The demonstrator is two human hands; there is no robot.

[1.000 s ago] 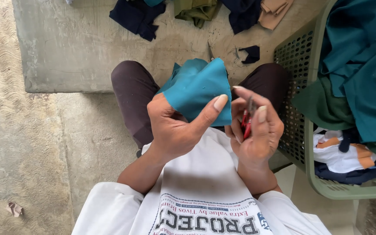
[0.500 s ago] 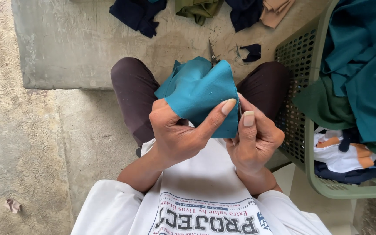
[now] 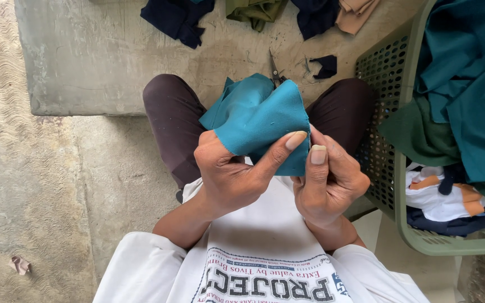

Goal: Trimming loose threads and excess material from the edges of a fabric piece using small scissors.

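Left hand point(image 3: 231, 177) and right hand point(image 3: 326, 182) pinch a teal cloth point(image 3: 262, 118) over a concrete slab point(image 3: 102, 62) strewn with scissors point(image 3: 275, 70) and dark scraps; green basket point(image 3: 388, 101) beside.

Teal cloth point(image 3: 256, 120) matt, woven; basket point(image 3: 385, 112) perforated plastic; floor point(image 3: 85, 73) rough concrete.
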